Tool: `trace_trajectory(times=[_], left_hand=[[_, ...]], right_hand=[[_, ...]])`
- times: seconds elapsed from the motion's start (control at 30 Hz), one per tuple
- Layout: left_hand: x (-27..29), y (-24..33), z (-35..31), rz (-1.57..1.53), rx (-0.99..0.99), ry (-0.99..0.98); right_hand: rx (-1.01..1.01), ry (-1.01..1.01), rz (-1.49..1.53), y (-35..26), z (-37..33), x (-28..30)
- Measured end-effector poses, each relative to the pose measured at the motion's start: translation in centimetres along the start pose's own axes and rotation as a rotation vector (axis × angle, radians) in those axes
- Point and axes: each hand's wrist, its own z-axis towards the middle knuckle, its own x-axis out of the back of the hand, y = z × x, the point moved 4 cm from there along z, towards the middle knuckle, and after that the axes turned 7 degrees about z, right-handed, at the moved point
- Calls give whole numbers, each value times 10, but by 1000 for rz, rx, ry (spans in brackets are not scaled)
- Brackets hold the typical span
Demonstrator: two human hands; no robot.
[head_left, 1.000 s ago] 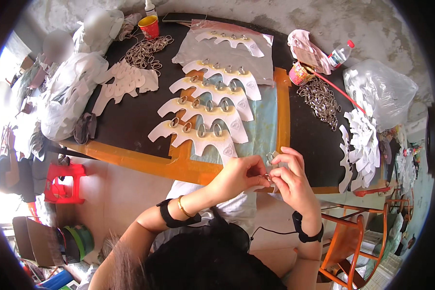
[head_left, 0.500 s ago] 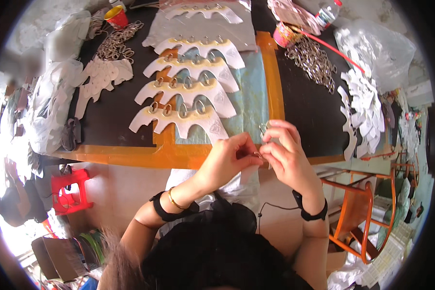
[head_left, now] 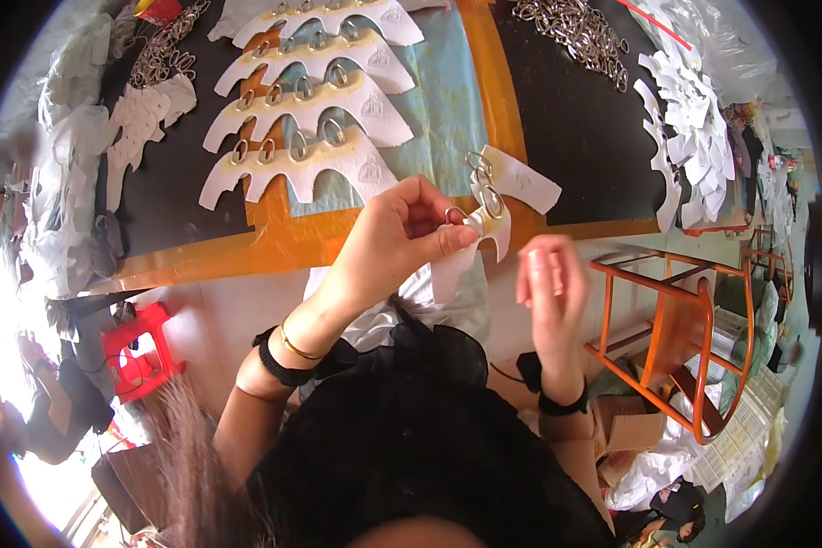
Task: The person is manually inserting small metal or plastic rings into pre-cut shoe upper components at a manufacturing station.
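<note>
My left hand [head_left: 388, 242] pinches a white scalloped piece [head_left: 521, 185] between thumb and fingers at the table's front edge. Several metal rings [head_left: 491, 203] stand up along this piece, and part of it is hidden behind my fingers. To the right of it, free of the piece, is my right hand [head_left: 548, 283], its fingers bent and smeared by motion. Beyond my left hand, similar white pieces [head_left: 324, 171] lie in a stepped row, each bearing upright rings on yellowish patches.
A heap of metal rings [head_left: 575, 38] lies at the far right, another ring heap [head_left: 164, 59] at the far left. Loose white pieces sit in a left pile [head_left: 146, 119] and a right pile [head_left: 690, 137]. A wooden chair [head_left: 676, 333] and red stool [head_left: 142, 352] stand below.
My right hand has come away from the piece and moved down toward me. The held piece now shows, its rings upright. The whole view has shifted, so the table sits higher in it.
</note>
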Motion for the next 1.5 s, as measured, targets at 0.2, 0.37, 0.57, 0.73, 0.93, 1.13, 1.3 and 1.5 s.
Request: trace_trajectory(times=[0.2,0.37,0.57,0.73,0.93,1.13,1.3,1.5], left_hand=[[-8,-9,-12,9,22,-20],[-13,-11,-24,165,-42,0],[-16,-15,-23,56,40,-9],[-16,-14,-22,198,8,26],[-17,-13,-18,134,38,8],[-20,-17,-15,-45,92,-95],[-18,-9,-15,129,27,7],[-19,-6,-15,251,-21,43]], right_hand=[[-284,-24,378,16,-9,-26],[-311,5,373,21,-7,-26],[-235,-18,249,12,-4,-19],[-188,-42,170,13,2,-16],[-193,-27,157,22,6,-12],[-513,-96,780,47,1,-22],[-342,-48,297,11,8,-10],[-374,-111,136,10,11,-4]])
